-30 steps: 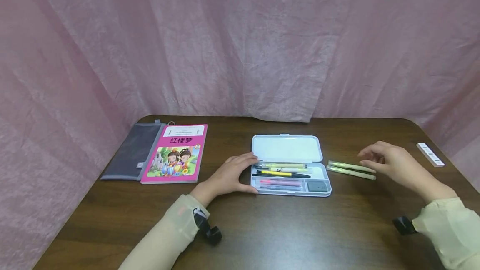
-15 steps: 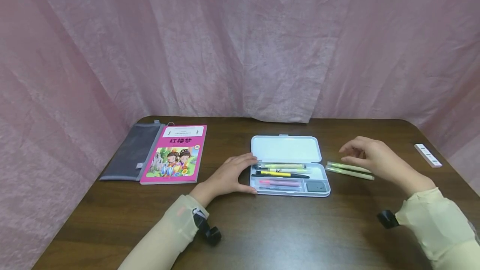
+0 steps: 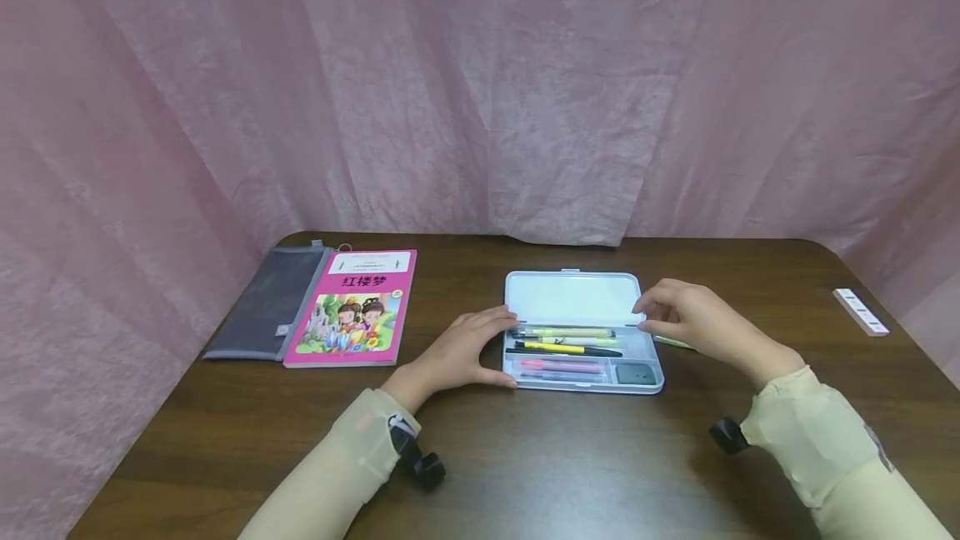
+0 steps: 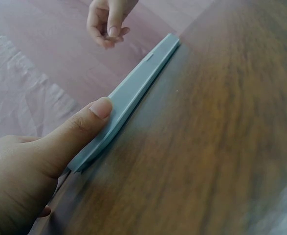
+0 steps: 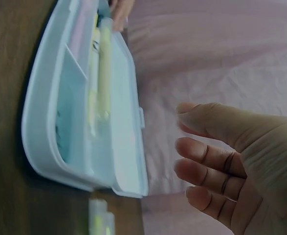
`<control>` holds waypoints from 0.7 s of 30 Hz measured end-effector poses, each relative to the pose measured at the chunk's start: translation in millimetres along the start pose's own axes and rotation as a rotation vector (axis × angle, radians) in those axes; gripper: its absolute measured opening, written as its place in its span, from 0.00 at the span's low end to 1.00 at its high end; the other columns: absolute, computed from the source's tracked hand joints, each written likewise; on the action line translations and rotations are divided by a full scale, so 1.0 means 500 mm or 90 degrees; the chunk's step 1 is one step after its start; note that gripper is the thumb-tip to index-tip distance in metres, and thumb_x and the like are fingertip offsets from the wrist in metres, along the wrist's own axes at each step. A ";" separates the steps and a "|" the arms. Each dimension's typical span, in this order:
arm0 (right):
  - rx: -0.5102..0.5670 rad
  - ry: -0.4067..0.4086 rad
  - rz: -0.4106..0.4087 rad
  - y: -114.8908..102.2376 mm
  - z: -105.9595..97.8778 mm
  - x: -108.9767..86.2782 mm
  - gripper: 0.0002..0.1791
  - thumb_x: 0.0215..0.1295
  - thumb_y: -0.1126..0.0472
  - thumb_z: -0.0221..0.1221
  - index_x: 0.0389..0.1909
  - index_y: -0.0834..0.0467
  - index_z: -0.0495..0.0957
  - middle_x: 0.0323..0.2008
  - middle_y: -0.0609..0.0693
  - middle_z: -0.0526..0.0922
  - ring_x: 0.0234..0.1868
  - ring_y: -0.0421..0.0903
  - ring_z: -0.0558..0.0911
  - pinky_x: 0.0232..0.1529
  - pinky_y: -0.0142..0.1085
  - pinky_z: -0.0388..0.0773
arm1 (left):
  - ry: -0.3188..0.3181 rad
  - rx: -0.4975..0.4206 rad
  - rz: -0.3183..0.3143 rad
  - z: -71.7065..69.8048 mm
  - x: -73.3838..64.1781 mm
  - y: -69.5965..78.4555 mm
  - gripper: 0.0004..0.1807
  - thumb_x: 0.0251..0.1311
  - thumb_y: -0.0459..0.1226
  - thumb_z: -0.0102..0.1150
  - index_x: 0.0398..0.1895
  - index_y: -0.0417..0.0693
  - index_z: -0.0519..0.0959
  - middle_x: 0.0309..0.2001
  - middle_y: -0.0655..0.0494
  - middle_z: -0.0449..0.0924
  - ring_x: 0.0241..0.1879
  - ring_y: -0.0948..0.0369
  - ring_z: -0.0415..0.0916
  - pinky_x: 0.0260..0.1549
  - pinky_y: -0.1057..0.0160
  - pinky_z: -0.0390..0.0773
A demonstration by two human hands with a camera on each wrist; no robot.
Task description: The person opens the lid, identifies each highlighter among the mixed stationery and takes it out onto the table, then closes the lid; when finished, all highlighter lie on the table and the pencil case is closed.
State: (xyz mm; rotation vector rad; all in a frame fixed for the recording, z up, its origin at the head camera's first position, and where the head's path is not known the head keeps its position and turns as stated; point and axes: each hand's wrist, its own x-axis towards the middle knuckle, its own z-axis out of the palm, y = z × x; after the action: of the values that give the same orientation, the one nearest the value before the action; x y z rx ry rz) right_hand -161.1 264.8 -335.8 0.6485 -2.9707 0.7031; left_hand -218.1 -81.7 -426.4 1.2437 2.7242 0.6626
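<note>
An open white pencil case (image 3: 640,346) lies on the table, its lid (image 3: 573,297) folded back. Inside are a yellow-and-black pen (image 3: 567,348), pale green pens (image 3: 573,332), pink and bluish sticks (image 3: 561,366) and a dark grey block (image 3: 635,373). My left hand (image 3: 459,354) holds the case's left end; in the left wrist view its thumb (image 4: 100,107) presses the front wall. My right hand (image 3: 693,322) hovers at the case's right end, loosely bent and holding nothing. Beneath it, two light green pens (image 5: 101,220) lie on the table, mostly hidden in the head view.
A pink book (image 3: 348,323) with a cartoon cover lies at the left, overlapping a dark grey zip pouch (image 3: 258,302). A narrow white strip with dark marks (image 3: 861,312) is near the right edge. Pink curtain (image 3: 480,90) hangs behind the table (image 3: 570,457).
My right hand has moved left, from beyond the two green pens to the right end of the pencil case, now covering most of those pens. The left hand has stayed put.
</note>
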 end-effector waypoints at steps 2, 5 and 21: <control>-0.001 -0.006 -0.011 -0.004 0.011 0.008 0.12 0.56 0.62 0.67 0.41 0.58 0.82 0.32 0.46 0.80 0.30 0.37 0.74 0.29 0.28 0.74 | -0.001 0.003 -0.002 -0.001 0.000 0.001 0.48 0.46 0.64 0.66 0.70 0.56 0.64 0.73 0.58 0.59 0.74 0.61 0.53 0.72 0.51 0.57; -0.005 -0.014 -0.027 -0.007 0.027 0.019 0.11 0.56 0.62 0.67 0.41 0.58 0.82 0.34 0.47 0.81 0.31 0.37 0.73 0.29 0.28 0.74 | -0.004 0.006 -0.005 -0.001 -0.001 0.001 0.48 0.46 0.64 0.66 0.70 0.56 0.64 0.74 0.58 0.59 0.74 0.62 0.52 0.72 0.52 0.56; -0.012 -0.041 -0.030 -0.017 0.087 0.055 0.11 0.56 0.62 0.67 0.41 0.56 0.83 0.34 0.47 0.81 0.34 0.41 0.77 0.34 0.32 0.75 | -0.007 -0.002 -0.005 -0.002 -0.001 0.002 0.48 0.47 0.63 0.67 0.70 0.56 0.64 0.74 0.58 0.58 0.75 0.62 0.52 0.72 0.52 0.56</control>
State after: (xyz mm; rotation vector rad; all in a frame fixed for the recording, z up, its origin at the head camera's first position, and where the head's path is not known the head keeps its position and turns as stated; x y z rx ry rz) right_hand -179.5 228.2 -368.3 0.7504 -3.0052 0.6625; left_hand -217.5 -81.9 -425.0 1.2320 2.7159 0.6569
